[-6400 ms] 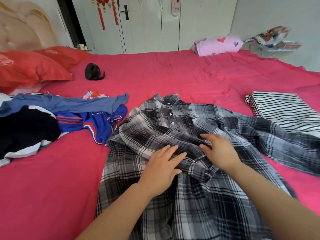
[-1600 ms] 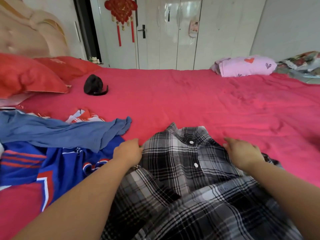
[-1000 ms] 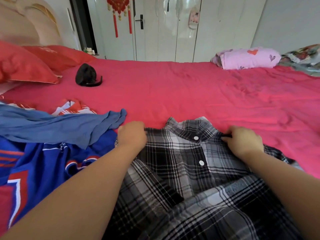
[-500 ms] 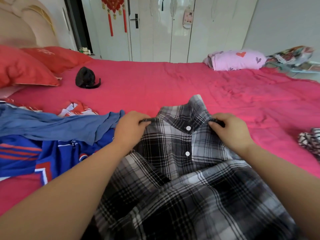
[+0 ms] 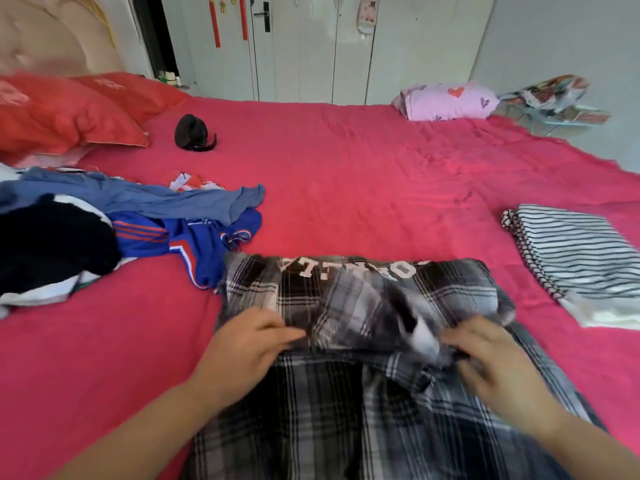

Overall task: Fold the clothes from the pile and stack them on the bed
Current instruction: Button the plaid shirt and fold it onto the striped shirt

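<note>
I'm seeing white wardrobe doors [image 5: 311, 46] glinting with light beyond the bed [image 5: 346, 168], a beige padded headboard [image 5: 52, 36] rising left, grey wall [image 5: 554, 36] right.

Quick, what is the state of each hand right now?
Left hand: pinches the plaid shirt fold.
Right hand: blurred, on the shirt; grip cannot be told.

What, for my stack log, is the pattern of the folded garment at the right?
Thin black-and-white stripes on the folded garment, head view.
</note>
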`<state>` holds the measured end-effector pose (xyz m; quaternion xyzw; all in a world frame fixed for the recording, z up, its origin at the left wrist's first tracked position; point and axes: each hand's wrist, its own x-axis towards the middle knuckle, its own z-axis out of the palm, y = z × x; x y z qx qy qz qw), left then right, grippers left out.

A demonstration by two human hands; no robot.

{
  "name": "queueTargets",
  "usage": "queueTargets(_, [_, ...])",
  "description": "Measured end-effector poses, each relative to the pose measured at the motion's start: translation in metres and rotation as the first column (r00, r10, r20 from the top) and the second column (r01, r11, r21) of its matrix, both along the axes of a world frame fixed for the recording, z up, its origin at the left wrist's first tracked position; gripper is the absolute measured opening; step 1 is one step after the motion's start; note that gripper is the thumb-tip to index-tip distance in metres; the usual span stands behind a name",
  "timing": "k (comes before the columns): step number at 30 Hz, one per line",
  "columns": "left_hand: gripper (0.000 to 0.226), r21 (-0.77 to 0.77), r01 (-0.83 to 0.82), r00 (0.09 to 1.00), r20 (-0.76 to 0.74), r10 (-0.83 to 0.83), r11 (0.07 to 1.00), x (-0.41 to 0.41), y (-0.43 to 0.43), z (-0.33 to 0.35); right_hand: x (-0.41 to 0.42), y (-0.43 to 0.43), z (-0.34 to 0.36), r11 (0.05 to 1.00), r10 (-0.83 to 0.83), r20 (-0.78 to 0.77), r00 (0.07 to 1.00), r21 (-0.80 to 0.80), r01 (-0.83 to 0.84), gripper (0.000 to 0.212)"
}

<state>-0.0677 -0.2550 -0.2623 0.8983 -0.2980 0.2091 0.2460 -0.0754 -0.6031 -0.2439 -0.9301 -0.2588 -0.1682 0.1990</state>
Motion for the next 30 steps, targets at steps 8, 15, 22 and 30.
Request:
queueTargets(8, [0.083,0.387,0.016,0.951,-0.29,0.105,0.922,-0.041,-0.027,0.004,-0.048,-0.003,-0.017,0.985,0.052,-0.3,0.952,-0.141,-0.098,0.076])
queueTargets(15, [0.035,0.337,0.025,0.958,-0.278,0.074,0.941,-0.052,-0.065,0.008,-0.051,0.018,-0.028,0.986,0.056,-0.172,0.984,-0.143,-0.081,0.049])
queueTargets(22, [0.038,0.327,0.272,0.824,-0.565,-0.044,0.905,-0.072,-0.056,0.035,-0.068,0.004,0.026,0.952,0.124,-0.512,0.85,-0.181,-0.248,0.044])
queueTargets(30, [0.029,0.23,-0.214,0.912,-0.3,0.278,0.949,-0.008,-0.055,0.052,-0.009,0.006,0.03,0.974,-0.226,-0.406,0.886,-0.103,0.201,0.031])
